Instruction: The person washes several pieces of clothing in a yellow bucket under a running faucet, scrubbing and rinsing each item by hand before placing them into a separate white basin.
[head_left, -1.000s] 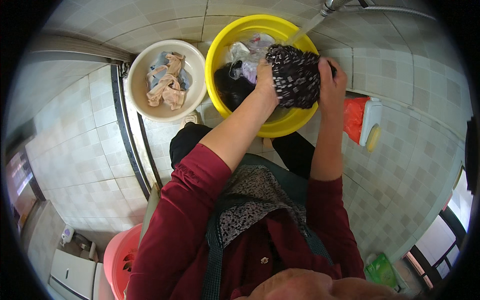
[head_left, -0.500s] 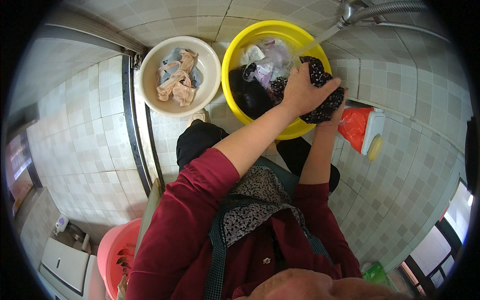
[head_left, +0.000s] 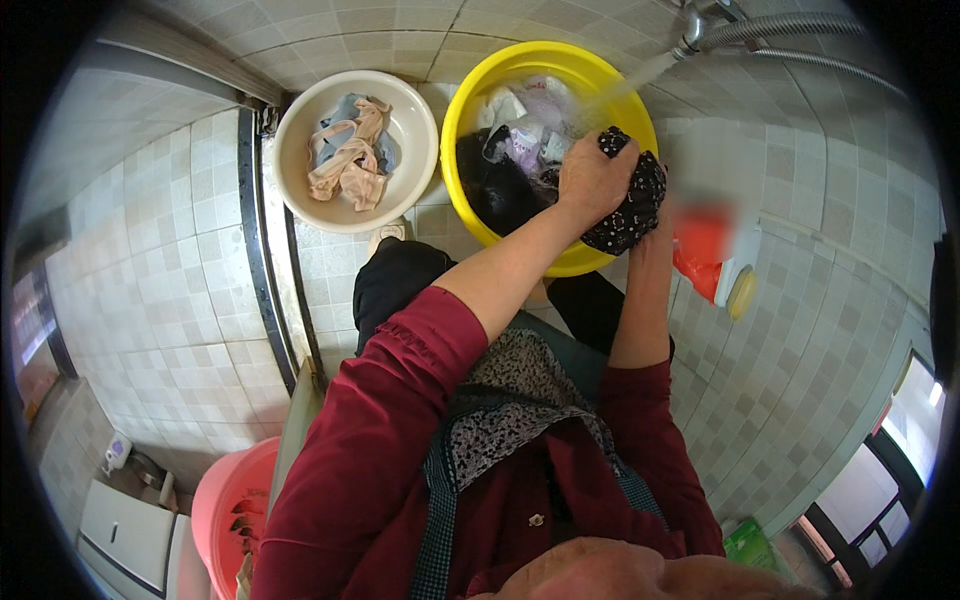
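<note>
A black cloth with small white spots (head_left: 622,222) is bunched between my hands over the right rim of the yellow basin (head_left: 452,135). My left hand (head_left: 592,180) is closed on its left side, with a bit of cloth poking out above the fingers. My right hand (head_left: 655,222) grips the other side, its fingers mostly hidden behind the cloth. Below, in the basin, lie a plain black cloth (head_left: 497,185) and pale lilac and white cloths (head_left: 535,115), wet and in water. From the metal spout (head_left: 688,45), a stream of water falls into the basin's right side.
Left of the yellow basin stands a cream basin (head_left: 288,180) holding peach and grey-blue garments (head_left: 350,165). At right, a red plastic bag (head_left: 700,265) hangs by a white holder. A metal hose (head_left: 790,25) runs along the wall. A pink tub (head_left: 215,500) stands at lower left.
My left hand has closed from spread fingers into a fist around the spotted cloth. The cloth is bunched more tightly and has shifted slightly left.
</note>
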